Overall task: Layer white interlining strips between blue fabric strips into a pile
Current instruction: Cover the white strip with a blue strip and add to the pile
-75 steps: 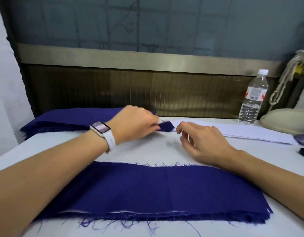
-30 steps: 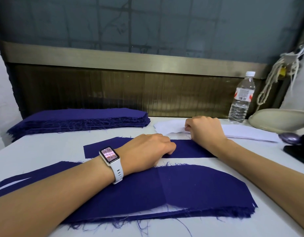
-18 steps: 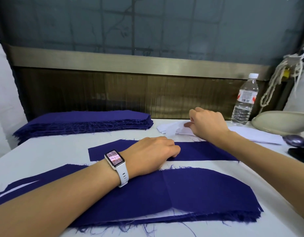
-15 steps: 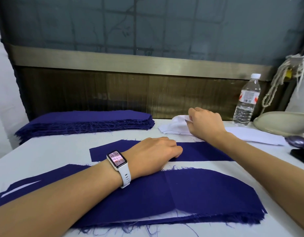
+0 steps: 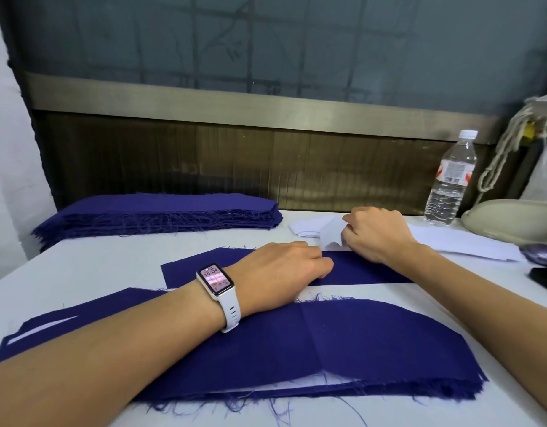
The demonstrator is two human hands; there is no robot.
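Blue cloth lies in three places on the white table (image 5: 96,257): one single blue strip (image 5: 370,269) flat in the middle, one layered pile (image 5: 358,349) just nearer the person than that strip, and one tall blue stack (image 5: 161,214) beyond the strip's left end, with too many frayed layers to count. White shows at two spots in the layered pile, a sliver at its left end and a band along its near edge. Two bare hands are at work. The left hand (image 5: 290,266), with one white watch (image 5: 218,280) on its wrist, rests on the single blue strip near its middle; its fingers are bent under, and whether they pinch the cloth or only press it cannot be told. The right hand (image 5: 377,232) sits at the strip's far edge, fingers clamped on one white interlining strip (image 5: 332,234), whose free end stands crumpled above the blue. Beyond the strip's right half lies one flat white interlining stack (image 5: 450,241). Farther right of it stand one clear water bottle (image 5: 450,180) with a white cap, one cream rounded object (image 5: 512,220) and one hanging pale rope (image 5: 506,149).
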